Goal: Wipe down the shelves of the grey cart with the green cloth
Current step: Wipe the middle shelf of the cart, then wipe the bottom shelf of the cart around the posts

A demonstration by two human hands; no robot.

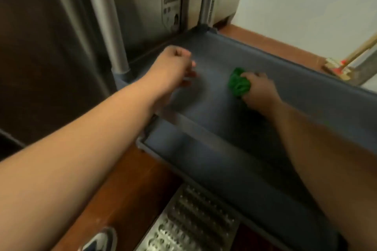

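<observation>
The grey cart (265, 63) fills the middle of the view, its upper shelf seen from above and a lower shelf (204, 161) showing beneath the near rim. Behind it a steel appliance (155, 0) is seen between two metal posts (106, 18), and a wooden floor (114, 189) with a metal grate (193, 220) lies below.

The wiping of the upper shelf is judged to be the step in hand. The green cloth (238, 84) is bunched into a wad and pressed on the shelf floor, about midway along it and nearer the far wall. It is gripped by the right hand (259, 92), whose fingers are curled round it. The left hand (173, 67) is held over the left part of the same shelf, fingers loosely curled and blurred; nothing is seen in it, though whether it touches the shelf cannot be told.

For the next move, sweeps along the shelf into its corners and walls are judged to be called for; the lower shelf appears not yet reached.
</observation>
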